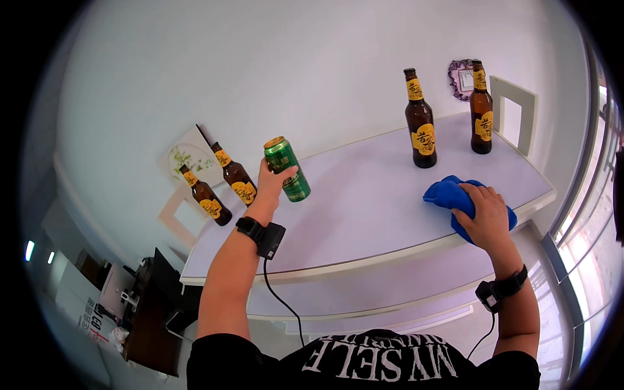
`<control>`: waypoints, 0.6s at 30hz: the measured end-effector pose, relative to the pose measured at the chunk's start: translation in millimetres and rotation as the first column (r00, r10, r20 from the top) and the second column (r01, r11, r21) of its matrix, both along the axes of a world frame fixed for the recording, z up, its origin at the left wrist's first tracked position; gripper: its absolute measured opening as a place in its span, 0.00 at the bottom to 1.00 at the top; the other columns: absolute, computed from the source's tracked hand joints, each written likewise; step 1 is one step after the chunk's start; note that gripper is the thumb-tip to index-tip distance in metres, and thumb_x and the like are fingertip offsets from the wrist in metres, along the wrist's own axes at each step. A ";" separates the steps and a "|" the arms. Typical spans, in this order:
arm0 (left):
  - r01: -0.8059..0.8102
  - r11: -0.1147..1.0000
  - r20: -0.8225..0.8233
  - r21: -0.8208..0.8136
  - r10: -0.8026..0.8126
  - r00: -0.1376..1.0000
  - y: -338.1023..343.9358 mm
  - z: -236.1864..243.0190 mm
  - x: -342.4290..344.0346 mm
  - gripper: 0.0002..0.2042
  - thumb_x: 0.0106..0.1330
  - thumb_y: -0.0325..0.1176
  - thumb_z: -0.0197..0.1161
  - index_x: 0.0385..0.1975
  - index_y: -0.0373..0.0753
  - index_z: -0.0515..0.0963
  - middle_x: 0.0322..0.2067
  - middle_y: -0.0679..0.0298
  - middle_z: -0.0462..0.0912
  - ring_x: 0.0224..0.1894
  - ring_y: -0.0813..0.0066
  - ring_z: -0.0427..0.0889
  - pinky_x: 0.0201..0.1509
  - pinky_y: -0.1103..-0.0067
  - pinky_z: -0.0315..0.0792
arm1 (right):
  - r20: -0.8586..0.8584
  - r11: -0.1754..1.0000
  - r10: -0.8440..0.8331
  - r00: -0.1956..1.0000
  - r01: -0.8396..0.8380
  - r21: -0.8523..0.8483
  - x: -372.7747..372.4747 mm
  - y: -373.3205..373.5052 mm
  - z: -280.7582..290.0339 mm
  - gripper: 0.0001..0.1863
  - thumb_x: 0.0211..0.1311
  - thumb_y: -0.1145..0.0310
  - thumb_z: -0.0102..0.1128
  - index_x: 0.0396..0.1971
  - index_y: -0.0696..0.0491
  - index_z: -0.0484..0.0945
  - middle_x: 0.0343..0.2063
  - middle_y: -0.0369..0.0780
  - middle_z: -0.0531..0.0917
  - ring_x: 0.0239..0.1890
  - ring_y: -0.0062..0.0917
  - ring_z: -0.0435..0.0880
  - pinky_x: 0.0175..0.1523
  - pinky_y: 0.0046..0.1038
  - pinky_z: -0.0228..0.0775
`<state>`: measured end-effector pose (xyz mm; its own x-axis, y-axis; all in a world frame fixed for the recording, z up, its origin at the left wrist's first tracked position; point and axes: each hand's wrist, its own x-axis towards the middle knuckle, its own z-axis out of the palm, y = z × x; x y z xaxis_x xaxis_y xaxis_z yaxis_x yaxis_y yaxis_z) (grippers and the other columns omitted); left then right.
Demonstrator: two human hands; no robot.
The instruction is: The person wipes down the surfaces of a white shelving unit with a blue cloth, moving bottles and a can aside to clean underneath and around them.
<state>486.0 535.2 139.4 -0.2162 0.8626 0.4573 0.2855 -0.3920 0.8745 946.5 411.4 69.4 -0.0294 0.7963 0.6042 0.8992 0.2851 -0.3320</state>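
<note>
My left hand (272,184) grips the green drink can (286,169), lifted clear of the white shelf (364,214) beside two brown beer bottles (221,185). My right hand (489,214) presses flat on the blue cloth (455,198) near the shelf's front edge. I judge this the wiping step; next the cloth must sweep the bare patch under the can

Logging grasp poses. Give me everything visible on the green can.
The green can is a tall, slim drink can, metallic-looking green with pale print and a gold-coloured top rim. It is lifted clear of the white tabletop, tilted with its top leaning toward the person's left. The left hand grips it from that side, with the thumb across its front; the other fingers are hidden behind it. Nothing else touches it. Whether it is opened cannot be told.
</note>
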 end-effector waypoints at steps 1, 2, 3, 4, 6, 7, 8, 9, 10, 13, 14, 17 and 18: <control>-0.005 1.000 -0.006 -0.001 0.005 1.000 -2.5 -3.6 -8.7 0.33 0.51 0.28 0.76 0.56 0.36 0.65 0.47 0.61 0.75 0.51 0.68 0.76 0.58 0.71 0.71 | 0.006 1.000 -0.003 1.000 0.003 -0.014 0.8 -0.5 1.1 0.26 0.54 0.58 0.67 0.53 0.50 0.77 0.46 0.44 0.82 0.49 0.38 0.77 0.57 0.36 0.66; -0.009 1.000 -0.012 -0.002 0.009 1.000 -3.8 -6.2 -17.2 0.32 0.51 0.28 0.76 0.55 0.36 0.66 0.48 0.61 0.75 0.51 0.68 0.76 0.58 0.71 0.71 | 0.014 1.000 0.003 1.000 -0.003 -0.006 0.8 0.7 0.4 0.26 0.53 0.58 0.67 0.53 0.50 0.77 0.46 0.44 0.82 0.49 0.38 0.77 0.57 0.36 0.66; -0.023 0.999 0.010 -0.028 0.023 1.000 -4.0 -7.8 -25.9 0.33 0.50 0.28 0.76 0.56 0.36 0.66 0.49 0.60 0.76 0.52 0.68 0.76 0.58 0.71 0.70 | 0.021 1.000 0.008 1.000 -0.008 0.002 0.7 2.0 -0.7 0.26 0.53 0.58 0.67 0.53 0.50 0.77 0.46 0.44 0.82 0.49 0.38 0.77 0.57 0.37 0.66; -0.030 0.999 0.028 -0.037 0.031 0.999 -4.6 -10.1 -30.8 0.33 0.50 0.29 0.76 0.56 0.36 0.66 0.48 0.60 0.76 0.52 0.68 0.76 0.58 0.71 0.70 | 0.033 1.000 0.009 0.999 -0.009 0.010 1.5 2.7 0.0 0.26 0.53 0.58 0.67 0.53 0.50 0.77 0.46 0.44 0.82 0.49 0.38 0.77 0.56 0.37 0.66; -0.042 0.997 0.060 -0.057 0.046 0.997 -8.4 -14.6 -39.9 0.34 0.49 0.29 0.76 0.55 0.35 0.66 0.47 0.60 0.76 0.51 0.68 0.76 0.56 0.71 0.71 | 0.044 1.000 0.009 0.999 -0.008 -0.022 -0.8 2.2 2.3 0.26 0.53 0.58 0.66 0.53 0.50 0.76 0.46 0.44 0.82 0.49 0.39 0.77 0.57 0.37 0.66; -0.050 0.997 0.054 -0.055 0.053 0.997 -9.1 -15.7 -43.1 0.33 0.49 0.29 0.76 0.55 0.35 0.66 0.48 0.60 0.76 0.51 0.68 0.76 0.56 0.72 0.71 | 0.050 0.999 0.005 0.999 -0.004 -0.032 -1.6 1.9 5.1 0.26 0.53 0.58 0.66 0.53 0.50 0.76 0.46 0.44 0.82 0.49 0.39 0.77 0.57 0.37 0.66; -0.034 0.998 0.048 -0.050 0.037 0.998 -7.9 -18.8 -47.9 0.33 0.49 0.29 0.76 0.55 0.35 0.66 0.48 0.60 0.76 0.51 0.68 0.77 0.56 0.72 0.71 | 0.056 0.999 0.002 0.998 0.001 -0.041 -1.7 1.7 6.5 0.26 0.53 0.59 0.66 0.53 0.50 0.76 0.46 0.44 0.82 0.49 0.39 0.77 0.57 0.37 0.66; -0.019 0.999 0.041 -0.046 0.021 0.999 -6.4 -22.1 -53.0 0.33 0.49 0.29 0.76 0.56 0.35 0.66 0.48 0.60 0.77 0.51 0.68 0.77 0.56 0.72 0.71 | 0.062 0.999 -0.002 0.998 0.005 -0.051 -1.3 1.2 6.8 0.26 0.53 0.59 0.66 0.53 0.51 0.76 0.46 0.45 0.82 0.49 0.40 0.77 0.57 0.37 0.65; -0.008 0.999 0.034 -0.038 0.009 0.999 -5.1 -24.4 -58.9 0.33 0.49 0.29 0.76 0.56 0.35 0.66 0.48 0.59 0.77 0.51 0.68 0.77 0.56 0.72 0.71 | 0.067 0.998 -0.002 0.998 0.006 -0.058 -2.2 1.8 7.7 0.26 0.53 0.59 0.66 0.53 0.51 0.76 0.46 0.45 0.82 0.49 0.40 0.77 0.57 0.37 0.65; 0.037 0.998 0.033 -0.055 -0.035 0.999 -3.4 -28.8 -72.3 0.34 0.49 0.28 0.76 0.56 0.35 0.66 0.49 0.59 0.77 0.52 0.68 0.77 0.57 0.72 0.71 | 0.037 0.992 -0.020 0.999 0.024 -0.120 -7.6 1.7 12.2 0.26 0.52 0.62 0.65 0.53 0.52 0.76 0.45 0.47 0.81 0.52 0.41 0.76 0.61 0.38 0.65; 0.040 0.998 0.039 -0.056 -0.038 0.999 -4.0 -29.3 -75.1 0.34 0.49 0.28 0.76 0.56 0.35 0.66 0.49 0.59 0.77 0.52 0.68 0.77 0.57 0.71 0.71 | 0.051 0.987 -0.010 0.999 0.018 -0.160 -10.1 2.0 16.9 0.26 0.53 0.62 0.66 0.53 0.52 0.75 0.45 0.47 0.82 0.51 0.41 0.77 0.60 0.38 0.66; 0.063 0.997 0.064 -0.047 -0.060 0.996 -7.9 -31.1 -74.9 0.34 0.50 0.28 0.75 0.57 0.35 0.65 0.49 0.59 0.77 0.52 0.68 0.77 0.57 0.71 0.71 | 0.039 0.945 0.003 0.999 0.010 -0.326 -13.6 4.0 38.1 0.27 0.55 0.61 0.66 0.54 0.53 0.75 0.46 0.48 0.82 0.49 0.40 0.80 0.58 0.35 0.71; 0.073 0.997 0.066 -0.037 -0.070 0.995 -9.2 -30.3 -75.4 0.35 0.50 0.28 0.75 0.58 0.35 0.65 0.49 0.59 0.77 0.52 0.67 0.77 0.57 0.71 0.71 | -0.009 0.912 -0.002 1.000 -0.002 -0.411 -13.9 9.6 49.0 0.27 0.56 0.59 0.66 0.55 0.53 0.75 0.46 0.48 0.82 0.48 0.38 0.81 0.56 0.34 0.72</control>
